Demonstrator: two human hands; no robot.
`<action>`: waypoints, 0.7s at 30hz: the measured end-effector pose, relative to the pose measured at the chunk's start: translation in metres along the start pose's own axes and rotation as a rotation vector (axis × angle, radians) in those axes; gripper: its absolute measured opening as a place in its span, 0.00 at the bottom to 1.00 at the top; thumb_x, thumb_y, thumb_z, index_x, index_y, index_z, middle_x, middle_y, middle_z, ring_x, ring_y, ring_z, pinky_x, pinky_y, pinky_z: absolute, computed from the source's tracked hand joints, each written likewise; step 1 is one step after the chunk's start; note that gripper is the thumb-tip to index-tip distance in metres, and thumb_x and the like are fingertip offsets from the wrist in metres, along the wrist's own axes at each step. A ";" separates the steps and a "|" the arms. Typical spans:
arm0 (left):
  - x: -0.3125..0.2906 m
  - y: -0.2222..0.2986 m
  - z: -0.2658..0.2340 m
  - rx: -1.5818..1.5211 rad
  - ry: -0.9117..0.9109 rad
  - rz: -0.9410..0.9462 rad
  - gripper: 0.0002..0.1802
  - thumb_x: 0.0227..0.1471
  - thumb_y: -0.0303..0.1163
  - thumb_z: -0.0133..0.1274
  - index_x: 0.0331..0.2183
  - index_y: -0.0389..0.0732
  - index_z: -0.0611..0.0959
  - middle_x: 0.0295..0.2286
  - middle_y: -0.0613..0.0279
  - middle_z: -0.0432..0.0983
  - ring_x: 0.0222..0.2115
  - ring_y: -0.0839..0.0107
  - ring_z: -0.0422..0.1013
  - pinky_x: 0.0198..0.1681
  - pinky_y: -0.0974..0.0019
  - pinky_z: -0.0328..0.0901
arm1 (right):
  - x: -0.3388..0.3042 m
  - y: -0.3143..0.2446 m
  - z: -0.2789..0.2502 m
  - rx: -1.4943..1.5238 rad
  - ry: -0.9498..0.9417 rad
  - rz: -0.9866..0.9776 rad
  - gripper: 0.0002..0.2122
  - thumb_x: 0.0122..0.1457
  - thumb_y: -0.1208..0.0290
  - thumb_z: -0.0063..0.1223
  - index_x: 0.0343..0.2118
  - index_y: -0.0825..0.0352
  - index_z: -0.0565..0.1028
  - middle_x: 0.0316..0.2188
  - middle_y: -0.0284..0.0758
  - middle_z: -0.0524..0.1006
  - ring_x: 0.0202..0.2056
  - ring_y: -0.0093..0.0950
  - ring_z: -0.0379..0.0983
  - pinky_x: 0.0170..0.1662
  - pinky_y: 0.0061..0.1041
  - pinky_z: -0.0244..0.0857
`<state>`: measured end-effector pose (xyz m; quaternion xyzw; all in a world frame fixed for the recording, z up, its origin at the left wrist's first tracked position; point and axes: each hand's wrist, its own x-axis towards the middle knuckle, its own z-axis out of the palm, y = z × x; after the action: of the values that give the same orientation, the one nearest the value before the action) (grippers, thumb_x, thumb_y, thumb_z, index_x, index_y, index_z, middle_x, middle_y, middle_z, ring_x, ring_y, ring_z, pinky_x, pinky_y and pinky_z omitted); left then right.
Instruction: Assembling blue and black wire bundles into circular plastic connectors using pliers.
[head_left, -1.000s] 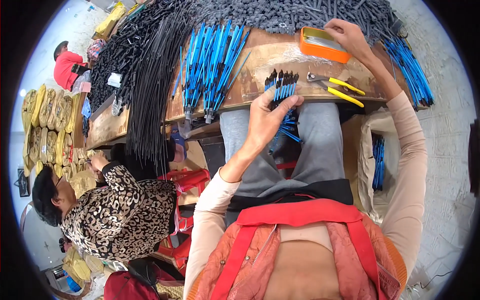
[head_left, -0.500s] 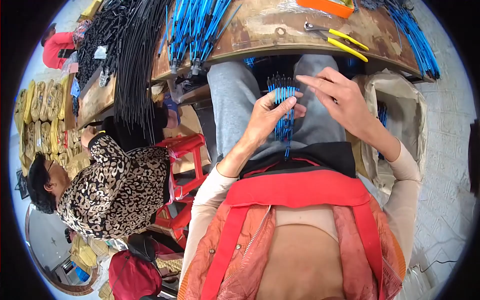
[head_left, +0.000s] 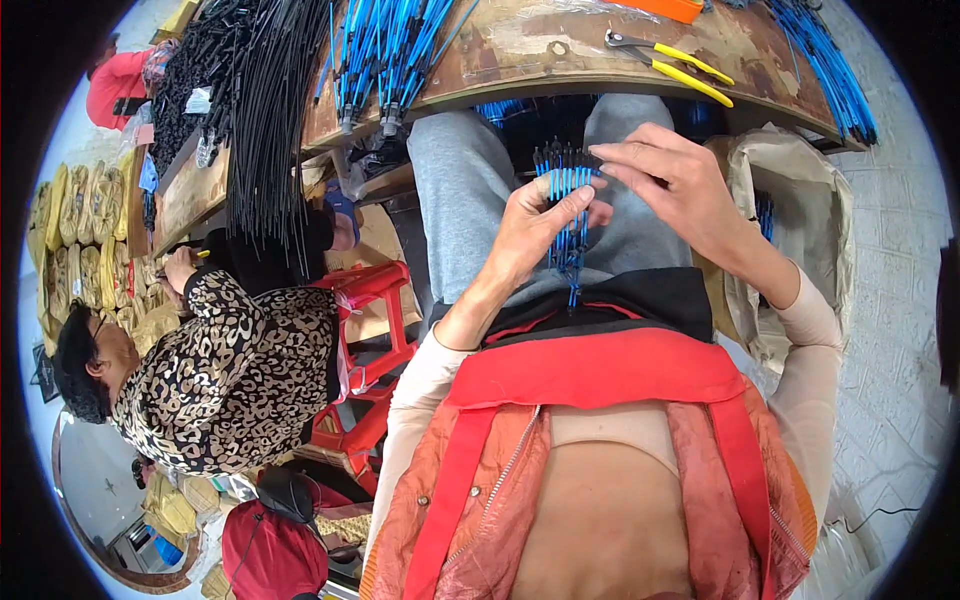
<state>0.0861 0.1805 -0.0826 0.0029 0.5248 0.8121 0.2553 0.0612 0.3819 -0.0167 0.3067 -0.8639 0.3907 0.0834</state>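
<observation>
at the left, a co-worker in a leopard-print top (head_left: 235, 365) sits beside a red plastic stool (head_left: 385, 285). next, long black strands (head_left: 272, 130) spill over the edge of the wooden worktable (head_left: 560, 75), and bundles of blue rods (head_left: 385, 60) lie beside them.

in the middle, the left hand (head_left: 540, 222) is closed around a bundle of thin blue rods with black tips (head_left: 569, 182), thumb across the front; it is over the lap now, below the table edge, where a second ago it was up at that edge. its tips point toward the table, its tail toward the waist.

the right hand (head_left: 672, 185) shows the bigger change: it was over the orange box (head_left: 670, 8) and is now at the black tips, thumb and forefinger nearly together. i cannot tell whether anything thin is pinched there. to me, that puts the work at the bundle's tip end.

farther right, yellow-handled pliers (head_left: 690, 72) lie on the table, unheld, and a pale lined sack (head_left: 800, 165) stands beneath more blue rods (head_left: 835, 85).
</observation>
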 end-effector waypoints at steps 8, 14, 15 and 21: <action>-0.003 0.001 0.004 0.034 -0.001 -0.005 0.14 0.57 0.34 0.55 0.42 0.37 0.81 0.30 0.58 0.81 0.32 0.73 0.77 0.36 0.72 0.70 | 0.002 0.001 -0.002 -0.201 0.052 -0.201 0.11 0.50 0.80 0.59 0.39 0.68 0.79 0.30 0.36 0.74 0.29 0.32 0.72 0.31 0.27 0.67; -0.006 0.004 0.009 0.061 0.003 -0.005 0.13 0.57 0.34 0.55 0.42 0.37 0.81 0.30 0.58 0.81 0.32 0.73 0.77 0.38 0.71 0.71 | 0.009 -0.004 -0.011 -0.098 0.011 -0.130 0.07 0.50 0.79 0.60 0.34 0.68 0.79 0.28 0.35 0.73 0.29 0.31 0.71 0.32 0.27 0.66; -0.007 0.004 0.010 0.060 0.003 -0.005 0.13 0.57 0.34 0.55 0.42 0.37 0.81 0.30 0.58 0.81 0.32 0.73 0.77 0.38 0.71 0.71 | 0.009 -0.006 -0.011 -0.098 0.011 -0.130 0.07 0.50 0.79 0.60 0.34 0.68 0.79 0.28 0.35 0.73 0.29 0.31 0.71 0.32 0.27 0.66; -0.007 0.002 0.008 0.085 -0.032 0.002 0.13 0.59 0.34 0.53 0.43 0.38 0.81 0.31 0.56 0.81 0.34 0.72 0.77 0.37 0.70 0.70 | 0.000 -0.010 -0.005 0.128 0.004 0.163 0.06 0.50 0.80 0.59 0.33 0.69 0.79 0.29 0.35 0.74 0.32 0.27 0.72 0.34 0.24 0.66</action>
<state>0.0934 0.1836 -0.0755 0.0273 0.5546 0.7892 0.2624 0.0664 0.3804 -0.0073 0.2395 -0.8590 0.4512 0.0332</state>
